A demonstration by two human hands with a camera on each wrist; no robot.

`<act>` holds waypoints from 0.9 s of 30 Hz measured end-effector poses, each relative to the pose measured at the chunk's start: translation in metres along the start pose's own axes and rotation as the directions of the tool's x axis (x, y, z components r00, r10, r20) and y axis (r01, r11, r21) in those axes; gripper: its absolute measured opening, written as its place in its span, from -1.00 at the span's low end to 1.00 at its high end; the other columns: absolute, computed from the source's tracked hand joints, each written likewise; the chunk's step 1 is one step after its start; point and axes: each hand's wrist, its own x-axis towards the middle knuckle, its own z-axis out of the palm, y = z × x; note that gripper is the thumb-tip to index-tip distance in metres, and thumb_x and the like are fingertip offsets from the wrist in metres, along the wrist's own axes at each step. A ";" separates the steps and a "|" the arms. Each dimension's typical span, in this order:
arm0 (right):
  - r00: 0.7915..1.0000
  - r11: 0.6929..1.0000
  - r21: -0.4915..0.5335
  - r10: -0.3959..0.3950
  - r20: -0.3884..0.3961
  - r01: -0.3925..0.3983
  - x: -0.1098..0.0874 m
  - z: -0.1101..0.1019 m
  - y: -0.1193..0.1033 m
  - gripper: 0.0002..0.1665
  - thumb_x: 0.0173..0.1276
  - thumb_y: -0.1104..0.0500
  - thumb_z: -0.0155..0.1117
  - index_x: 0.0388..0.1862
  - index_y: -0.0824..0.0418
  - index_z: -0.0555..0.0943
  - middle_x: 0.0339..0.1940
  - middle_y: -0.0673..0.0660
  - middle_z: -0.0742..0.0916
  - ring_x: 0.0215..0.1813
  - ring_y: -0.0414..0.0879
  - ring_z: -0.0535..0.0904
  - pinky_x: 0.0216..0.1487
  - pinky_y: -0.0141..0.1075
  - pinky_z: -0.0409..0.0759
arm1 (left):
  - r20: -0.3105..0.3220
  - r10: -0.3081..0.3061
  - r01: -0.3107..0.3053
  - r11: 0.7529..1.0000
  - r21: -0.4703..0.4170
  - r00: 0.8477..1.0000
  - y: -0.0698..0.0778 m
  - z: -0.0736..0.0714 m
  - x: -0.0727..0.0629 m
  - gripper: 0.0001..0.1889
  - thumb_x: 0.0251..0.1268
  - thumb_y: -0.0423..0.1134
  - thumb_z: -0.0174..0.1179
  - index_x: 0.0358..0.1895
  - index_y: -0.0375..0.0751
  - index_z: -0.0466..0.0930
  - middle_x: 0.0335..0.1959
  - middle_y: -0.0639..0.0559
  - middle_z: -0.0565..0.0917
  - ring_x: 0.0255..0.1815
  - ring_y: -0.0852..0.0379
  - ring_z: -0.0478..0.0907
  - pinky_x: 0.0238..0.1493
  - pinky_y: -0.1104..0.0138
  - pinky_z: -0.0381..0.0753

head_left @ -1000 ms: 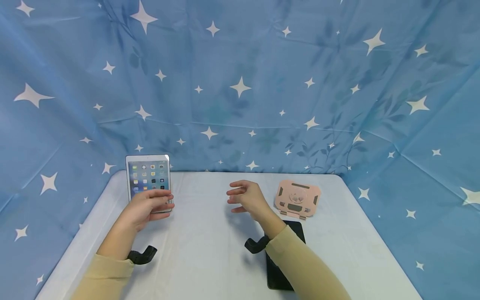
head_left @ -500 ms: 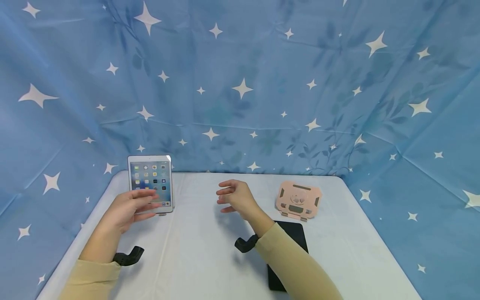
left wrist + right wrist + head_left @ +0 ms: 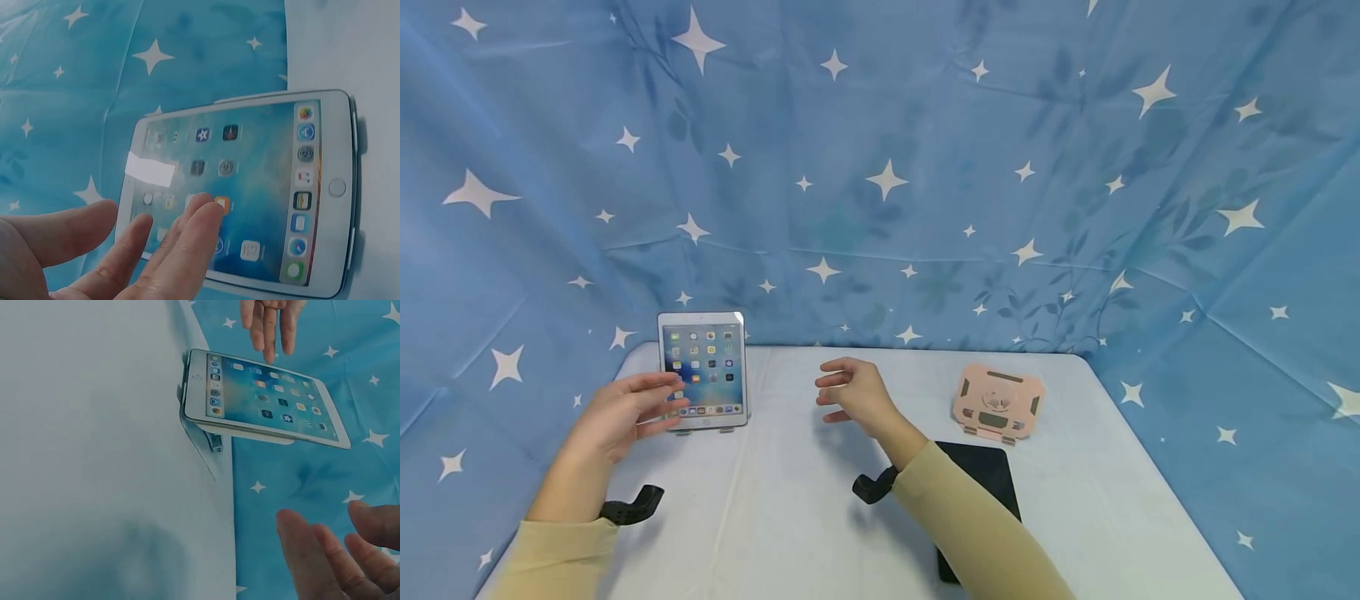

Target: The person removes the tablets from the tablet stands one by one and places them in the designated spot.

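A white tablet (image 3: pixel 711 367) with its screen lit stands leaning back on a stand (image 3: pixel 215 442) at the table's back left; most of the stand is hidden behind it. My left hand (image 3: pixel 628 412) hovers at the tablet's left side, its loosely bent fingers overlapping the screen's lower left corner in the head view. Between its thumb and fingers there is nothing. Over the middle of the table hangs my right hand (image 3: pixel 857 396), fingers loosely bent and holding nothing, some way right of the tablet.
A pink tablet stand (image 3: pixel 997 402) lies at the back right of the white table (image 3: pixel 805 517). In front of it is a flat black tablet-shaped thing (image 3: pixel 988 475), partly covered by my right forearm. A blue star-patterned curtain (image 3: pixel 880 217) rises behind the table.
My left hand has drawn away leftward from the tablet, uncovering more of its screen and the stand's feet. The right hand has drifted a little to the left.
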 end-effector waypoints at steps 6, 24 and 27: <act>1.000 1.000 0.019 -0.022 0.009 0.022 0.006 0.011 0.001 -0.53 0.44 0.41 0.40 0.29 0.15 0.67 0.15 0.24 0.81 -0.08 0.05 0.85 -0.20 -0.02 0.91 | -0.009 0.014 -0.014 1.000 -0.025 1.000 0.002 -0.012 0.001 -0.41 0.71 -0.26 0.13 0.60 -0.42 0.21 -0.08 0.48 0.78 -0.04 0.33 0.83 0.07 0.27 0.86; 0.996 0.996 0.040 -0.081 0.049 0.079 0.023 0.050 -0.014 -0.50 0.43 0.39 0.44 0.30 0.11 0.68 0.21 0.20 0.81 -0.03 -0.06 0.83 -0.12 0.01 0.91 | -0.077 0.048 -0.037 0.989 0.145 0.996 0.014 -0.033 0.016 -0.36 0.75 -0.23 0.01 0.66 -0.50 0.09 -0.14 0.59 0.67 -0.09 0.47 0.77 0.03 0.35 0.86; 0.995 0.996 0.048 -0.082 0.054 0.080 0.027 0.056 -0.017 -0.49 0.42 0.41 0.43 0.30 0.10 0.68 0.21 0.17 0.81 0.01 -0.05 0.82 -0.09 0.04 0.90 | -0.096 0.052 -0.036 0.986 0.165 0.994 0.017 -0.034 0.019 -0.34 0.76 -0.23 -0.01 0.68 -0.51 0.03 -0.17 0.63 0.65 -0.11 0.51 0.75 0.01 0.38 0.86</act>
